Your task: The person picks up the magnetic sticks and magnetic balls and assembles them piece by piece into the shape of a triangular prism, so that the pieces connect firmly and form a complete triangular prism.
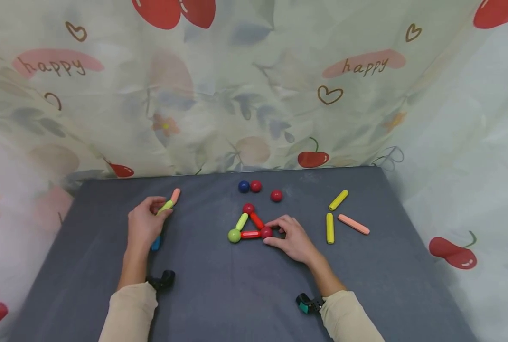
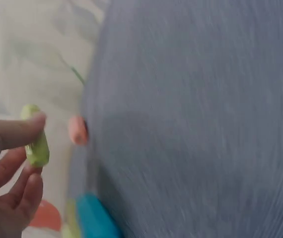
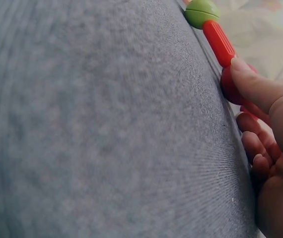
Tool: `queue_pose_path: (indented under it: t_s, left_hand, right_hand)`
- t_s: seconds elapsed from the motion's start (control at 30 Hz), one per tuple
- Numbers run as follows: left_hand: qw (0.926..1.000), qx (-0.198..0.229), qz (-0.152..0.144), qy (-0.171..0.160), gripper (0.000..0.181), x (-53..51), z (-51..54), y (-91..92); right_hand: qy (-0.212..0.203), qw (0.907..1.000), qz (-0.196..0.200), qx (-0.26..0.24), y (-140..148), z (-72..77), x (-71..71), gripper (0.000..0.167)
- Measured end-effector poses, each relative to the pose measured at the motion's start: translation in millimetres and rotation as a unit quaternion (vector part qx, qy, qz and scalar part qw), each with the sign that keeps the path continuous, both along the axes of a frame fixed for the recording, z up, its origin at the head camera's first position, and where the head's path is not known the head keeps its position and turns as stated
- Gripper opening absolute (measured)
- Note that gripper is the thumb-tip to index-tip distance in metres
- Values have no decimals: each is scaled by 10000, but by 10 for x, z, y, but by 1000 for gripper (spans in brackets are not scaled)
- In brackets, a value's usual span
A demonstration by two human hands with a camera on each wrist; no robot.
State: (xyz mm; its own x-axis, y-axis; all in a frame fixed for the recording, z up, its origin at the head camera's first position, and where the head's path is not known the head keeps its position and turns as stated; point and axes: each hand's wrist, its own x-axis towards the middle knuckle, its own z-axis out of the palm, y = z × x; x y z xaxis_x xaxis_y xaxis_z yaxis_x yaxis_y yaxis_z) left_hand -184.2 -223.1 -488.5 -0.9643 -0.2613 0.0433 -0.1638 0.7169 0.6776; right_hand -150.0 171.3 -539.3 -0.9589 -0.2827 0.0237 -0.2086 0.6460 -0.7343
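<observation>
My left hand pinches a light green rod between thumb and fingers at the table's left side. Just beyond it lies a pink rod, and a blue rod shows beside the hand, partly hidden in the head view. At the centre, a flat triangle joins balls and rods: a red ball on top, a green ball at left, a dark red ball at right. Two red rods and one light green rod form its sides. The thumb and fingers of my right hand grip the dark red ball.
Behind the triangle sit a blue ball and two red balls. Two yellow rods and a pink rod lie to the right. A printed curtain hangs at the far edge of the grey table.
</observation>
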Motion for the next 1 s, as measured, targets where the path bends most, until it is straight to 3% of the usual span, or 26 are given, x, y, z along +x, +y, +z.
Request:
queue_pose_path:
  t_s: [0.1, 0.23, 0.33, 0.43, 0.67, 0.87, 1.0]
  left_hand:
    - [9981, 429, -203, 388, 38, 67, 116, 181]
    - [9895, 1079, -774, 571, 36, 204, 199, 502]
    - [9823, 1420, -1142, 435, 33, 324, 157, 767]
    - [9764, 1699, -1311, 225, 31, 420, 74, 987]
    - [9674, 2226, -1199, 178, 28, 516, -66, 1238]
    - [9662, 2316, -1123, 110, 29, 553, -149, 1306]
    - [9692, 2157, -1184, 2, 34, 530, -224, 1344]
  right_hand:
    - [53, 10000, -9, 45, 0, -5, -11, 37]
    - [61, 10000, 1, 13, -6, -6, -7, 37]
    - [-2, 10000, 9, -29, -10, -9, 8, 37]
    - [-46, 10000, 9, -43, -16, -19, 17, 37]
    - [-17, 10000, 15, -38, -31, -30, 10, 37]
    - [66, 10000, 0, -32, -30, -30, 3, 37]
    - [93, 9999, -47, -5, -23, -27, 4, 38]
